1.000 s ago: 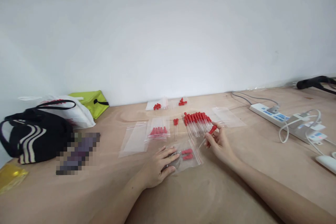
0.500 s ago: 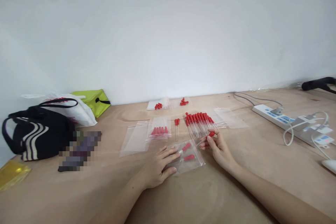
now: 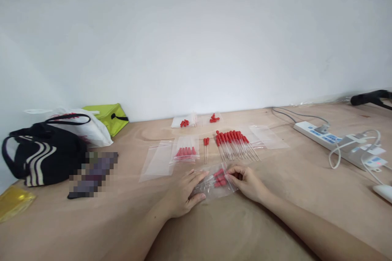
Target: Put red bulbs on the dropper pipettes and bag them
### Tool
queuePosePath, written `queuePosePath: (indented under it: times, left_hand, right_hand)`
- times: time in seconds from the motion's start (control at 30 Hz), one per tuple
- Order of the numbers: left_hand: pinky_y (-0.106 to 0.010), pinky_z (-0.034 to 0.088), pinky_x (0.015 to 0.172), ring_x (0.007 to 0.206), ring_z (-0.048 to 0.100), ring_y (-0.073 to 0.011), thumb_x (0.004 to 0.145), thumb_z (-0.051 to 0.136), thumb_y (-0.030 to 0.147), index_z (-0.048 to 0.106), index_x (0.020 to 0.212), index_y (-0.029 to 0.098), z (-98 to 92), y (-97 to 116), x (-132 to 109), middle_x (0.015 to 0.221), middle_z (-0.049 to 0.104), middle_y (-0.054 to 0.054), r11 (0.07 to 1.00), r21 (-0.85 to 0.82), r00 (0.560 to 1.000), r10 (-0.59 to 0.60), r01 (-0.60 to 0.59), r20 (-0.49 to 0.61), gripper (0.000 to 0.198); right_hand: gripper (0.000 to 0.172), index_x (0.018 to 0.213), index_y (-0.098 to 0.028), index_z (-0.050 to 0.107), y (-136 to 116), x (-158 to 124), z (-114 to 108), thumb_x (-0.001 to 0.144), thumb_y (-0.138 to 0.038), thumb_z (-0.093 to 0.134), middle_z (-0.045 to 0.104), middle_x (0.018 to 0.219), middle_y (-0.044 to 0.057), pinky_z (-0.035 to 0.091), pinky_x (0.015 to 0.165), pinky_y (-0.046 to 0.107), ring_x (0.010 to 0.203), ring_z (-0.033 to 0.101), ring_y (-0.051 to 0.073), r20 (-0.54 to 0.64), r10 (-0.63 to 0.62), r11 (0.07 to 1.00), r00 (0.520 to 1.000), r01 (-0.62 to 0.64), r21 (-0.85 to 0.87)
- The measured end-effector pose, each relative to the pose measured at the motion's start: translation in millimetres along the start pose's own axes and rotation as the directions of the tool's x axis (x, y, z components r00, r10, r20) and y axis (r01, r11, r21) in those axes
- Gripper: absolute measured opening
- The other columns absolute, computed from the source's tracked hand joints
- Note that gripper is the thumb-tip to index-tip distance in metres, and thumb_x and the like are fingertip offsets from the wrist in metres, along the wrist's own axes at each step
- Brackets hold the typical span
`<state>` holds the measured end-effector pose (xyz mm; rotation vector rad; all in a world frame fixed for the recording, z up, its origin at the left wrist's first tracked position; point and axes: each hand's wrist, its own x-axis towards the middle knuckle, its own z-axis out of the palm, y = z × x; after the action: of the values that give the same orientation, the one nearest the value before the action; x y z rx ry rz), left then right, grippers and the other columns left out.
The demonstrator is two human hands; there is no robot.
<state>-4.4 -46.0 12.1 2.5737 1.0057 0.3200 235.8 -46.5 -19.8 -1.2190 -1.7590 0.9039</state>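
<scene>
A clear zip bag (image 3: 211,193) lies on the table with red-bulbed glass droppers (image 3: 219,182) inside it. My left hand (image 3: 185,193) rests on the bag's left end, fingers spread and thumb out. At the mouth on the right, my right hand (image 3: 245,181) pinches the red bulb of a dropper (image 3: 224,178), whose glass stem points left into the bag. A row of loose droppers (image 3: 234,140) lies just beyond my right hand. Two more droppers (image 3: 206,142) lie apart, left of that row. A filled bag of droppers (image 3: 185,151) is farther left.
Flat zip bags (image 3: 156,163) lie at left, others (image 3: 269,136) at right. Farther back are small bags with red bulbs (image 3: 184,123). A power strip (image 3: 321,136) with cables stands right; a black bag (image 3: 55,155) and green bag (image 3: 107,118) sit left.
My right hand has moved left and down from beside the loose droppers to the bag's mouth, bringing a dropper into it. My left hand has stayed on the bag.
</scene>
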Motion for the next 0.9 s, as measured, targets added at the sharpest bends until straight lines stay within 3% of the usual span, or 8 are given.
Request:
queuePosePath:
  times: [0.13, 0.3, 0.43, 0.5, 0.63, 0.7, 0.77, 0.9]
  left_hand:
    - [-0.046, 0.026, 0.103, 0.123, 0.034, -0.0235, 0.084, 0.046, 0.033, 0.025, 0.133, 0.025, -0.2, 0, 0, 0.134, 0.04, -0.005, 1.0, -0.007, 1.0, -0.006, 0.006, 0.0, 0.054]
    - [-0.045, 0.026, 0.103, 0.123, 0.034, -0.023, 0.084, 0.047, 0.032, 0.026, 0.133, 0.026, -1.7, 2, -1, 0.134, 0.039, -0.005, 1.0, 0.001, 1.0, -0.008, 0.008, 0.001, 0.054]
    - [-0.045, 0.026, 0.103, 0.124, 0.034, -0.0225, 0.083, 0.047, 0.032, 0.025, 0.133, 0.027, -0.9, 1, -1, 0.135, 0.039, -0.005, 1.0, -0.014, 1.0, 0.006, -0.006, -0.012, 0.055]
    - [-0.045, 0.026, 0.104, 0.124, 0.034, -0.022, 0.084, 0.047, 0.033, 0.026, 0.133, 0.026, -0.4, 0, -1, 0.134, 0.04, -0.005, 1.0, -0.017, 1.0, 0.009, -0.009, -0.007, 0.054]
    - [-0.046, 0.024, 0.104, 0.124, 0.034, -0.0211, 0.085, 0.045, 0.032, 0.035, 0.129, 0.027, 0.5, -2, 1, 0.133, 0.041, -0.005, 0.999, -0.012, 0.999, 0.045, -0.045, 0.016, 0.045]
    - [-0.046, 0.024, 0.104, 0.123, 0.035, -0.0213, 0.086, 0.045, 0.031, 0.042, 0.125, 0.03, 1.4, -4, 1, 0.133, 0.041, -0.004, 0.998, 0.003, 0.998, 0.061, -0.061, 0.023, 0.04]
    - [-0.046, 0.024, 0.104, 0.122, 0.037, -0.0213, 0.085, 0.046, 0.03, 0.047, 0.121, 0.03, 2.7, -6, 0, 0.132, 0.043, -0.004, 0.997, 0.009, 0.997, 0.077, -0.077, 0.019, 0.036]
    - [-0.044, 0.028, 0.103, 0.116, 0.044, -0.0211, 0.084, 0.048, 0.032, 0.055, 0.114, 0.026, 5.6, -10, -2, 0.122, 0.052, -0.006, 0.994, -0.002, 0.993, 0.112, -0.113, -0.036, 0.031]
  right_hand:
    - [0.027, 0.083, -0.019, 0.064, -6, -1, -1, 0.084, -0.033, 0.041, 0.065, 0.082, 0.005, 0.044, 0.077, 0.033, 0.08, 0.058, 0.017, 0.142, -0.062, 0.992, 0.988, 0.044, 0.121]
    - [0.028, 0.09, -0.017, 0.055, 7, -1, 3, 0.083, -0.039, 0.04, 0.062, 0.081, 0.004, 0.045, 0.069, 0.032, 0.072, 0.056, 0.016, -0.053, 0.078, 0.992, 0.996, -0.073, 0.1]
    - [0.024, 0.095, -0.018, 0.048, 13, -2, 5, 0.084, -0.038, 0.038, 0.06, 0.081, 0.003, 0.045, 0.069, 0.029, 0.074, 0.057, 0.015, 0.032, 0.052, 0.98, 0.998, -0.057, 0.189]
    - [0.021, 0.095, -0.019, 0.046, 14, 1, 3, 0.085, -0.035, 0.037, 0.06, 0.078, 0.002, 0.045, 0.066, 0.028, 0.071, 0.057, 0.014, 0.005, 0.047, 0.976, 0.999, -0.047, 0.21]
    - [0.012, 0.086, -0.018, 0.05, 4, 24, -1, 0.08, -0.026, 0.044, 0.059, 0.075, 0.002, 0.044, 0.062, 0.026, 0.066, 0.055, 0.014, -0.183, 0.0, 0.999, 0.983, -0.009, -0.048]
    - [0.008, 0.081, -0.017, 0.051, -7, 43, 1, 0.078, -0.019, 0.045, 0.059, 0.073, 0.002, 0.043, 0.062, 0.025, 0.064, 0.055, 0.013, -0.163, -0.017, 0.959, 0.986, -0.03, -0.283]
    - [0.01, 0.082, -0.015, 0.053, -19, 64, 9, 0.075, -0.012, 0.047, 0.061, 0.083, 0.005, 0.042, 0.071, 0.024, 0.078, 0.057, 0.014, -0.071, 0.035, 0.868, 0.997, -0.066, -0.492]
    - [0.023, 0.097, -0.007, 0.051, -34, 102, 34, 0.075, -0.009, 0.045, 0.061, 0.094, 0.017, 0.043, 0.073, 0.029, 0.088, 0.059, 0.021, -0.091, 0.143, 0.818, 0.986, -0.169, -0.55]
